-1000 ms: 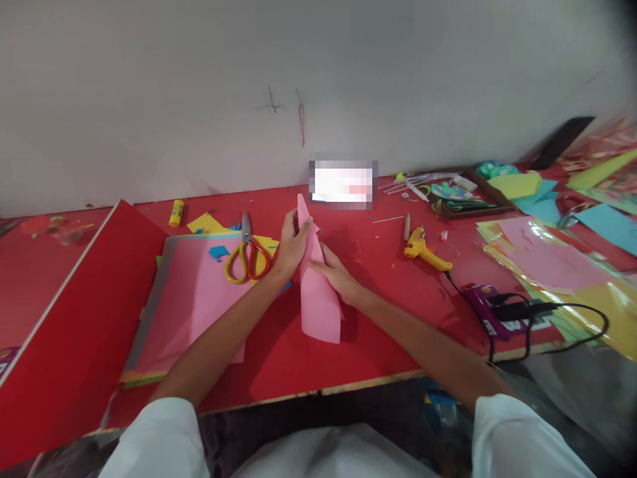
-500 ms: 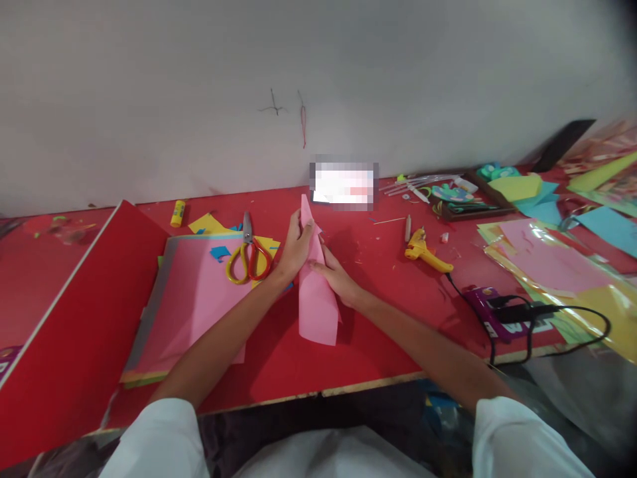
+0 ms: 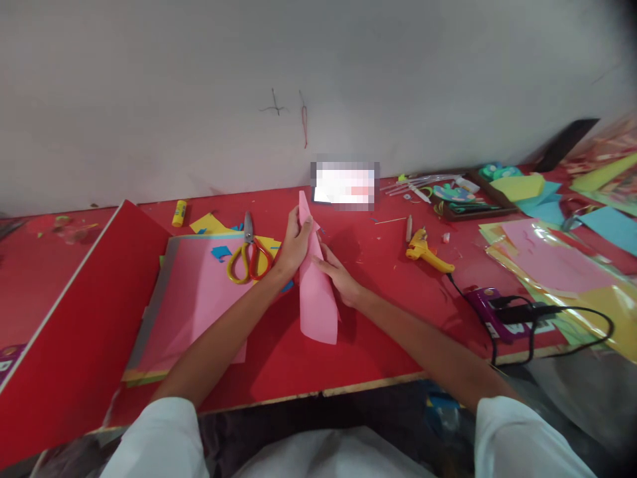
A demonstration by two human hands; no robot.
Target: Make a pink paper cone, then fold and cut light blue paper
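A folded sheet of pink paper (image 3: 318,309) stands tilted above the red table, its lower end curving open. My left hand (image 3: 294,247) grips it near the narrow top, thumb laid along the near face. Lower on the right side, my right hand (image 3: 339,273) pinches the same paper, with its thumb in front and the other fingers mostly hidden behind. Left of my hands, scissors (image 3: 247,249) with one yellow and one red handle lie on yellow and pink sheets. Blue paper scraps (image 3: 220,253) are beside them.
A stack of pink paper (image 3: 184,299) lies at left beside an upright red board (image 3: 74,318). A glue stick (image 3: 180,214) stands behind. At right are a yellow glue gun (image 3: 428,252), a purple power strip (image 3: 490,312) with cables, and a tray (image 3: 478,211). A blurred-out screen (image 3: 344,184) leans on the wall.
The top of the pink paper has tipped slightly left, and my right hand has shifted a little. Both hands keep their hold. The rest of the scene stays the same.
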